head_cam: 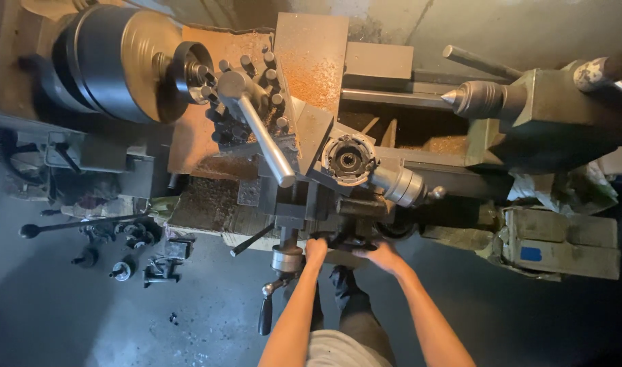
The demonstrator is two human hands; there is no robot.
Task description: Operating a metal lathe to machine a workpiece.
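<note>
I look straight down on a metal lathe. My left hand (316, 250) and my right hand (381, 255) both grip a dark handwheel (343, 240) on the front of the carriage. Just left of my left hand hangs a crank with a black handle (265, 314). Above the hands sits the tool post with a long shiny lever (263, 136). A round dial (349, 160) lies to its right. The chuck (117, 62) at the upper left holds a small ring-shaped workpiece (192, 68).
The tailstock with its pointed centre (454, 98) stands at the upper right. Orange-brown chips cover the carriage plate (311, 75). Loose tools and small metal parts (127, 251) lie on the dark floor at the left. A wrapped block (562, 245) sits at the right.
</note>
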